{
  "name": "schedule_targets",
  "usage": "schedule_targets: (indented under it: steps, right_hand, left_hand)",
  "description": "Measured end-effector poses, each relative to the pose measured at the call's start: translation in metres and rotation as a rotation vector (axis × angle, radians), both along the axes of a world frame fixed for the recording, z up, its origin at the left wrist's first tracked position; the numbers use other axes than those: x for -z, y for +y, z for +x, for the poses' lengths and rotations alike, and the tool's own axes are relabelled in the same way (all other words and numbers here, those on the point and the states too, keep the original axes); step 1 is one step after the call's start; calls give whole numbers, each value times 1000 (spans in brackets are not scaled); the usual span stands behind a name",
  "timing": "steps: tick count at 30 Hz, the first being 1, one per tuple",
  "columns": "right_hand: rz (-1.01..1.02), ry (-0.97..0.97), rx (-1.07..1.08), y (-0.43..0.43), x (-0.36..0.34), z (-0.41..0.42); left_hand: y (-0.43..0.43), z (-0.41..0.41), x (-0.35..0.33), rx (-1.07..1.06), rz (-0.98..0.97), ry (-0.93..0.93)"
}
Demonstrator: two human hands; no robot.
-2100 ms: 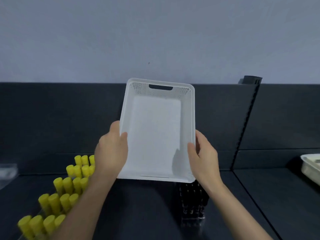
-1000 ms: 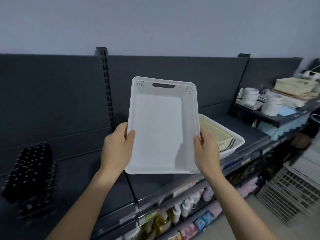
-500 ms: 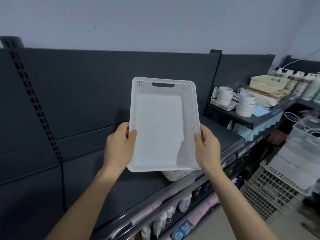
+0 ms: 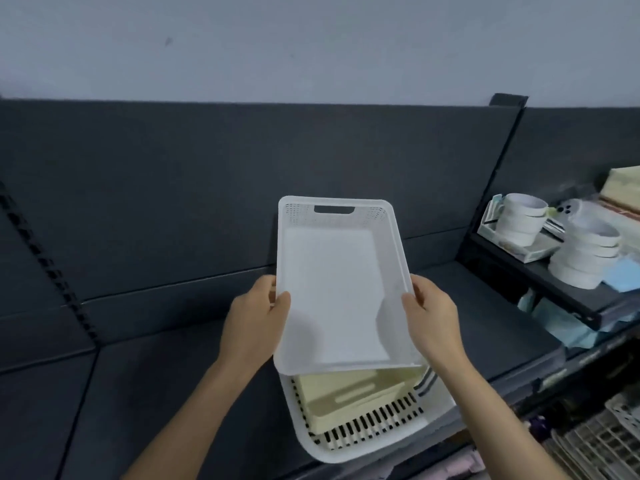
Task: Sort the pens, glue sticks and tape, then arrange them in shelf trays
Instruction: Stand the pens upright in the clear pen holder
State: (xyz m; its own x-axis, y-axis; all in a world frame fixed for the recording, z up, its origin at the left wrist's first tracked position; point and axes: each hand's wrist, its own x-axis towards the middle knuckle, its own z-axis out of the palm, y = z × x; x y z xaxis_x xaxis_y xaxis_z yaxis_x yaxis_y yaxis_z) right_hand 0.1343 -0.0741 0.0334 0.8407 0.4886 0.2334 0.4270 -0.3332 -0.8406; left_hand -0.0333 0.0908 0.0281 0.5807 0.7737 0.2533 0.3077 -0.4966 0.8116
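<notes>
Fingers point(image 4: 282, 301) of both hands curl round the long sides of the white tray point(image 4: 336, 292), thumbs over its rim, the rest hidden behind. The tray holds nothing and none of the stationery to be sorted is in view, so I judge the filling is not yet begun. Left hand point(image 4: 258, 315) and right hand point(image 4: 433, 315) grip it near its near corners, tilted up, forearms reaching forward. It hangs above a slotted basket point(image 4: 363, 434) holding a cream tray point(image 4: 346, 393), at the front edge of the shelf point(image 4: 173, 393).
</notes>
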Motion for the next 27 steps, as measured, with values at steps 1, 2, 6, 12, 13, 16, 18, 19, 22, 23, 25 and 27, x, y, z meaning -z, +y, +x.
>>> schedule_targets:
  steps: [1,2,6,12,13,16,18,19,22,23,25,27]
  right_hand:
    - [-28,13,-20,3,5,10]
    - [-57,26,-42,6,9,18]
    - [-121,43,-153,10,19,43]
    - [-183,8,-325,-1,21,59]
    - [-199,18,-347,-3,22,60]
    - [-235,14,-387,-6,28,61]
    - [-253,18,-401,-6,32,59]
    - [-266,26,-405,-6,34,58]
    - [-281,-10,-405,-7,37,52]
    - [-285,-23,-402,-7,36,49]
    - [-285,-44,-395,-7,37,45]
    - [-284,-66,-383,-6,39,43]
  left_hand:
    - [-2,5,3,-15,2,9]
    - [-5,8,6,-31,7,23]
    - [-17,18,13,-115,32,124]
    - [-39,18,20,-271,-17,226]
    - [-42,16,20,-286,-34,242]
    - [-51,10,24,-295,-52,259]
    - [-54,10,28,-299,-40,276]
    - [-55,10,31,-303,-36,283]
    - [-53,11,40,-316,-15,283]
    - [-53,11,42,-321,-17,278]
    - [-54,11,44,-327,-13,272]
    - [-55,13,42,-324,-21,251]
